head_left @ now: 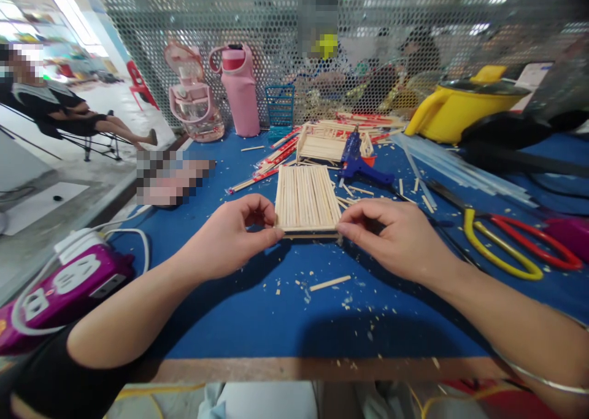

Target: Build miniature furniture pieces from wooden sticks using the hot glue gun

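A flat panel of pale wooden sticks (307, 195), laid side by side, is held between my two hands above the blue table. My left hand (234, 235) pinches its near left corner between thumb and fingers. At the near right corner, my right hand (386, 232) is closed on it in the same way. A stick runs crosswise along the panel's near edge. Just behind it lie a small stick-built piece (319, 148) and a blue glue gun (361, 161). One loose stick (330, 283) rests on the table in front of the panel.
Scissors (506, 235) with red and yellow handles and clear glue sticks (469, 170) lie right. A yellow pot (469, 106), pink bottle (242, 94) and clear bottle (197, 109) stand behind. A purple power strip (69, 290) is left; a person (59, 106) sits beyond.
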Demonstrator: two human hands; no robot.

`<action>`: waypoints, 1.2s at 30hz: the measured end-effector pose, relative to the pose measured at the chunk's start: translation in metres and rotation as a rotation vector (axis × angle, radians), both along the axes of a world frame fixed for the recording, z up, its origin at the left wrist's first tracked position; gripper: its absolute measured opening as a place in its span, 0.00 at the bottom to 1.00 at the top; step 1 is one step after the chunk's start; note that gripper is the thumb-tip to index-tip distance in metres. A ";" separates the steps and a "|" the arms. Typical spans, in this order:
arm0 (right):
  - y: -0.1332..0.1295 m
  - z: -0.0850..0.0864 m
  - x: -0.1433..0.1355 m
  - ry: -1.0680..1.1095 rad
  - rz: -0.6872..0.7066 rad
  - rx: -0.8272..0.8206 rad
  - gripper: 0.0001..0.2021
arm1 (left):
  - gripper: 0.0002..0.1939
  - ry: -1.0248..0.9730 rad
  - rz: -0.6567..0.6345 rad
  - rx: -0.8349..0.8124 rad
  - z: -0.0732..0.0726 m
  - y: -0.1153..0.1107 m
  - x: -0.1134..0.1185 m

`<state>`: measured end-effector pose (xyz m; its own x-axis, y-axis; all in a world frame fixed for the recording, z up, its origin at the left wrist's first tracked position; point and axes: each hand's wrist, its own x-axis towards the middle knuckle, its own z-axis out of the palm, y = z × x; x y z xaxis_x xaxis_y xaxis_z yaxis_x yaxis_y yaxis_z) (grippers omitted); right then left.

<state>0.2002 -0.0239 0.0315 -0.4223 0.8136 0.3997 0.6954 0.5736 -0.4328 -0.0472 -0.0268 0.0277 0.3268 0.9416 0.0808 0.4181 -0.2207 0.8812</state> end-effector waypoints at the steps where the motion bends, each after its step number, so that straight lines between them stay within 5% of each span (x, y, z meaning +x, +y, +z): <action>1: 0.000 0.000 0.000 0.004 -0.004 0.001 0.05 | 0.08 -0.005 0.010 -0.011 0.000 0.000 0.000; 18: 0.000 -0.002 -0.003 0.108 -0.037 -0.187 0.07 | 0.07 -0.024 0.075 -0.117 0.004 -0.001 0.003; 28: 0.004 -0.009 0.003 0.387 -0.091 -0.234 0.06 | 0.12 -0.295 0.254 -0.235 0.003 0.005 0.002; 33: 0.005 -0.014 0.003 0.299 -0.001 -0.351 0.23 | 0.18 -0.399 0.232 -0.358 0.000 0.006 0.007; 36: 0.004 -0.011 0.001 0.359 0.021 -0.435 0.23 | 0.19 -0.540 0.185 -0.355 0.004 0.002 0.007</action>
